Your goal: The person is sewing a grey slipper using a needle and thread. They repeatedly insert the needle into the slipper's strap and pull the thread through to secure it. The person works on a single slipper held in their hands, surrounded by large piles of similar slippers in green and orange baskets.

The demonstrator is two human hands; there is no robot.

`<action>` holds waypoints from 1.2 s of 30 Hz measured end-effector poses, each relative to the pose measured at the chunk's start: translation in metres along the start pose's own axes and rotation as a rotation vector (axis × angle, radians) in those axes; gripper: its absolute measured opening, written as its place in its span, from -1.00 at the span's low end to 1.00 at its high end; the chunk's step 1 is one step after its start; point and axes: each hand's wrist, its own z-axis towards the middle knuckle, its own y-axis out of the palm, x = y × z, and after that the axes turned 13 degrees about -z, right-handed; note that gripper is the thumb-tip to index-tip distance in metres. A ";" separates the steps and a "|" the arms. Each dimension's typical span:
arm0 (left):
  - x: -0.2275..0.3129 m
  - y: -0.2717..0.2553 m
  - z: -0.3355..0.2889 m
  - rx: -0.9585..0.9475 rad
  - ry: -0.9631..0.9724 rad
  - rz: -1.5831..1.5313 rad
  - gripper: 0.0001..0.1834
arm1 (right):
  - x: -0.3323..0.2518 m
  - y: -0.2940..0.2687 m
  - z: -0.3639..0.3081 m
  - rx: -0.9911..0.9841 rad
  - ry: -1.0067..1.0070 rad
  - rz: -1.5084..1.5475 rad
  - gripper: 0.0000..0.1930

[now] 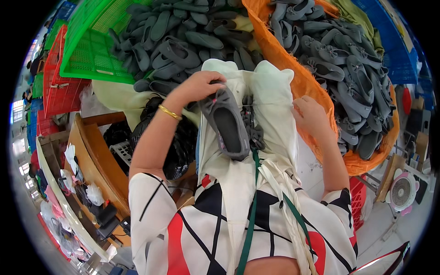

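My left hand (200, 86), with a gold bangle on the wrist, grips the toe end of a grey slip-on shoe (224, 123). The shoe lies over my lap with its opening facing up and its heel toward me; a bow and a small red spot show near the toe. Beside it, on the white apron (270, 123) across my legs, is a strip of dark bow-like pieces (255, 133). My right hand (312, 115) hovers by the apron's right side, next to the orange sack. Its fingers are slightly bent and apart, and nothing shows in them.
Many loose grey shoes (160, 27) are heaped ahead, beside a green crate (94, 50). More fill the orange sack (316, 89) at right. A wooden desk (103, 156) and black plastic bag (174, 156) are at left. A fan (403, 192) stands at far right.
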 end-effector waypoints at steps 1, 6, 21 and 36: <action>0.002 0.015 0.001 0.164 0.113 0.055 -0.70 | -0.002 0.000 0.000 0.050 -0.010 0.025 -0.85; 0.013 0.027 -0.020 0.717 0.220 0.118 -0.69 | -0.022 0.006 0.030 0.093 0.034 0.392 -0.83; 0.004 0.082 -0.064 0.689 0.060 0.012 -0.78 | -0.126 0.067 0.094 0.165 -0.389 0.505 -0.82; -0.012 0.078 -0.059 0.565 0.003 -0.222 -0.81 | -0.121 0.062 0.099 -0.201 -0.211 0.561 -0.74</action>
